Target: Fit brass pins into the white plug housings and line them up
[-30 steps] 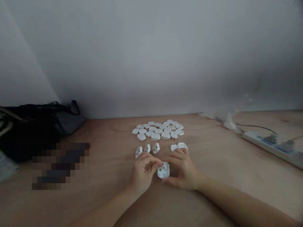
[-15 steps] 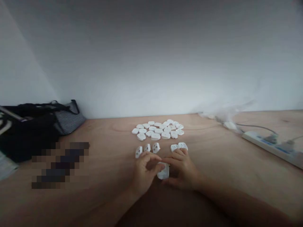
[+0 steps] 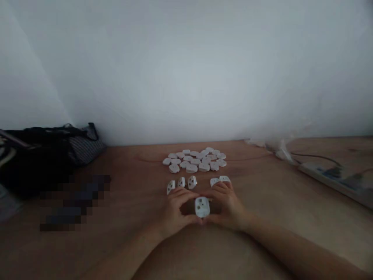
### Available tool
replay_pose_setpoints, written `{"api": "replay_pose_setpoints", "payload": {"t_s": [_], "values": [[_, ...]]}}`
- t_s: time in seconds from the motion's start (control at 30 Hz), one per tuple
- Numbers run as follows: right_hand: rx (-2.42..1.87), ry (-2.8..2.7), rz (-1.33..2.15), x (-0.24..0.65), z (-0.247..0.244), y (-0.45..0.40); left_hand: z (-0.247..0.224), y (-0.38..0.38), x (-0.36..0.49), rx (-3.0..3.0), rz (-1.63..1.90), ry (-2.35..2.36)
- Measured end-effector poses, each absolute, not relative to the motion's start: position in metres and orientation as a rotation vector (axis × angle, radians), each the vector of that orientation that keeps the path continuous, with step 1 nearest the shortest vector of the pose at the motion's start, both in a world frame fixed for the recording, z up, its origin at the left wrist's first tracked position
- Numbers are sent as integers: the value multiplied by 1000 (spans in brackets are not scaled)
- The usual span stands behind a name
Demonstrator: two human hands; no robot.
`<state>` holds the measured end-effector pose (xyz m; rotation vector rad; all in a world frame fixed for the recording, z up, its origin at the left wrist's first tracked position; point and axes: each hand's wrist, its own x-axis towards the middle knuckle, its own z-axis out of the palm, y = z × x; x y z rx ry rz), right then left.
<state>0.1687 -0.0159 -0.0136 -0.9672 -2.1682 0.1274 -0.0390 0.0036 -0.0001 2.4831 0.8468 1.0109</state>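
Between my two hands, low in the middle of the view, is a white plug adapter [image 3: 202,207] with dark holes on the face turned towards me. My left hand [image 3: 177,210] grips it from the left, thumb below and fingers above. On the other side my right hand [image 3: 229,206] pinches it the same way, and a small brass-coloured bit shows by its fingers. Just beyond my left fingers stand three similar adapters [image 3: 191,182] in a row. Two flatter white pieces [image 3: 224,179] lie touching beyond my right fingers, partly hidden by them.
Several more white pieces [image 3: 191,168] are spread in a cluster farther back, towards the wall. A power strip [image 3: 329,179] with cables lies at right, near a clear plastic bag [image 3: 282,149]. Black bags [image 3: 37,163] and a blurred-out dark object [image 3: 75,202] are at left.
The adapter has been turned so its holed face shows towards me. My left thumb has moved from its front to its lower edge. The picture has grown darker.
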Motion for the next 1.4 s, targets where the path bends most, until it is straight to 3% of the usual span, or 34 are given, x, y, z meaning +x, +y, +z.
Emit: {"api": "replay_pose_setpoints", "payload": {"t_s": [0.33, 0.6, 1.4], "values": [[-959, -2240, 159, 177, -11, -11, 5, 0, -40, 2648, 927, 829], [-1303, -2262, -16, 207, -22, 11, 2, 0, -40, 2598, 1019, 934], [-1110, -2234, -272, 169, 1, -21, 0, -2, -36, 2618, 1072, 1050]]}}
